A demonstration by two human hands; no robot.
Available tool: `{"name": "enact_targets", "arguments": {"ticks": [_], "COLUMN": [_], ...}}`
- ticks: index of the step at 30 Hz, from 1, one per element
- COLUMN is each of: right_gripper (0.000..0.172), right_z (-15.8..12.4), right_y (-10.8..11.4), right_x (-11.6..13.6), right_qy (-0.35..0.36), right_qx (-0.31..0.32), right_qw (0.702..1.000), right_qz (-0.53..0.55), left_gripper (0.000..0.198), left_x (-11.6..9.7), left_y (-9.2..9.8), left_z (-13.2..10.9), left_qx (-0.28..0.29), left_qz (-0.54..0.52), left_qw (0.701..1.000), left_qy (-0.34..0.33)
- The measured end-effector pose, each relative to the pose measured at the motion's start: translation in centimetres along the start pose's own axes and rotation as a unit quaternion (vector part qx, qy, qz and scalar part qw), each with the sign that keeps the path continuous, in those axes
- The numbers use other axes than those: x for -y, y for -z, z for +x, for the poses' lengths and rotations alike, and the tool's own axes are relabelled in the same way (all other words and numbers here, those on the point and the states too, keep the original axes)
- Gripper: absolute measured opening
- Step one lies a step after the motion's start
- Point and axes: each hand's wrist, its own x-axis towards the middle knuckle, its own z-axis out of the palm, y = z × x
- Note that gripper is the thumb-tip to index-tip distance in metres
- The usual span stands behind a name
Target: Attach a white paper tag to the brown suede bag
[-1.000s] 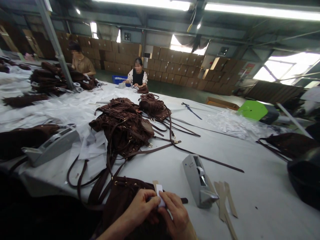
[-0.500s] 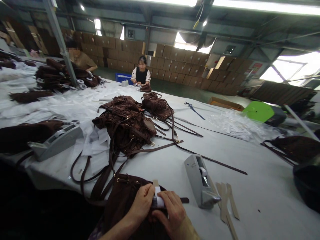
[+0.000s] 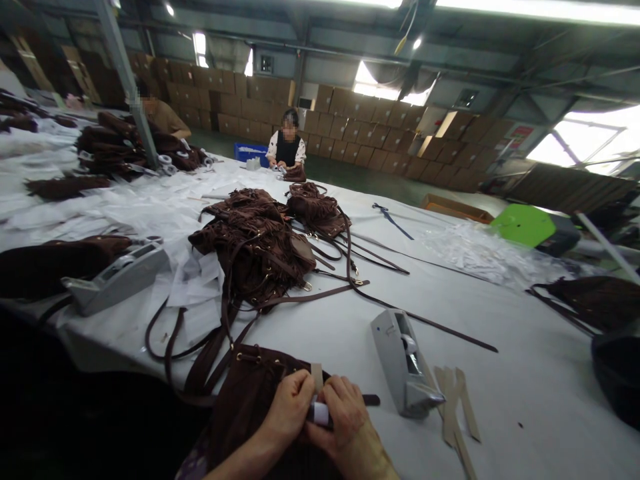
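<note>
A dark brown soft fabric bag with gold eyelets (image 3: 245, 393) lies at the table's near edge. Above it, the right hand (image 3: 345, 413) clamps fingers and thumb about a small white paper slip (image 3: 321, 414); the left hand (image 3: 289, 403) has fingers curled together just beside it, their grip hidden. A flat tan strip (image 3: 317, 375) pokes up between them. Rightward stand a grey tape dispenser (image 3: 400, 363) and loose tan strips (image 3: 453, 400); beyond, heaped brown fringed bags (image 3: 250, 250) cover part of the white table (image 3: 500, 303). Stacked brown cartons (image 3: 360, 127) line the room.

White paper slip (image 3: 321, 414), earlier a long strip, now only a short visible band
</note>
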Motion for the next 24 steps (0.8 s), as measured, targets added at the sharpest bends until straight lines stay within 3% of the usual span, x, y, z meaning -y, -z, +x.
{"name": "enact_targets", "arguments": {"ticks": [4,9,11,14,20,24], "right_gripper": [0.034,0.027,0.017,0.016,0.012,0.014], "right_z": [0.0,-0.3,-0.5,-0.8,-0.9,-1.1], "right_y": [-0.2,1.4,2.2,2.9,2.7,2.3], "right_x": [-0.3,0.2,0.4,0.4,-0.4,-1.1], "right_qy": [0.011,0.029,0.024,0.004,-0.046,-0.079], "right_qx": [-0.013,-0.001,0.019,0.025,-0.028,-0.089], "right_qw": [1.000,0.999,0.998,0.997,0.994,0.984], "right_qz": [-0.002,0.033,0.061,0.073,0.098,0.131], "left_gripper": [0.038,0.042,0.045,0.050,0.048,0.029], "left_x": [0.0,0.0,-0.2,-0.7,-3.1,-4.6], "left_y": [-0.4,-0.1,0.1,0.2,0.8,1.7], "left_z": [-0.4,-0.5,-0.6,-0.8,-1.3,-1.7], "left_qx": [0.009,-0.014,0.000,0.033,0.078,0.139], "left_qz": [0.016,0.006,-0.018,-0.040,-0.023,-0.013], "left_qw": [1.000,1.000,1.000,0.998,0.997,0.990], "left_qy": [-0.005,-0.015,0.005,0.035,-0.010,-0.024]}}
